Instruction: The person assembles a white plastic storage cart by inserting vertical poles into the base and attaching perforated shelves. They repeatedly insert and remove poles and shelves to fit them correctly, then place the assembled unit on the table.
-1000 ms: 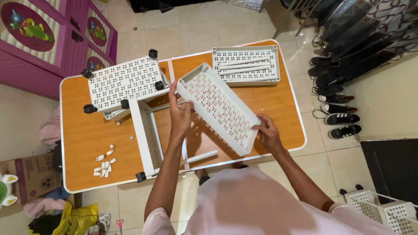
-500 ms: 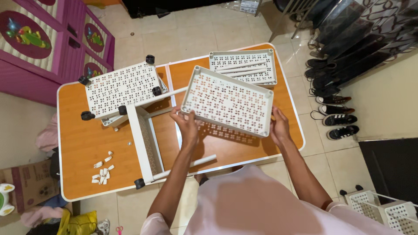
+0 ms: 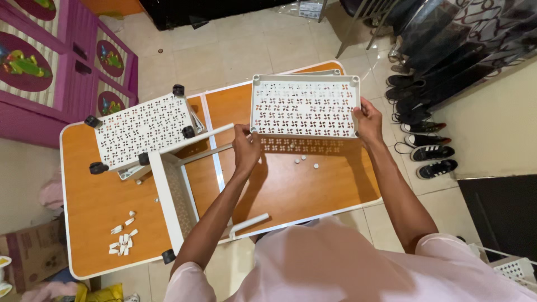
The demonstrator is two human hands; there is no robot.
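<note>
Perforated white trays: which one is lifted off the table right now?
The right-hand tray, gripped at both short ends by the left hand and right hand. The wheeled tray rests on the table.

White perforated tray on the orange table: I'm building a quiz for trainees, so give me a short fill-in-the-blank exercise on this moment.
1. The white perforated tray is held at its two ends by ____ hands.
2. The tray is held above an ____ table.
3. The left hand grips the tray's near-left ____.
4. The wheeled shelf carries ____ casters.

Missing words: both; orange; corner; black
</note>
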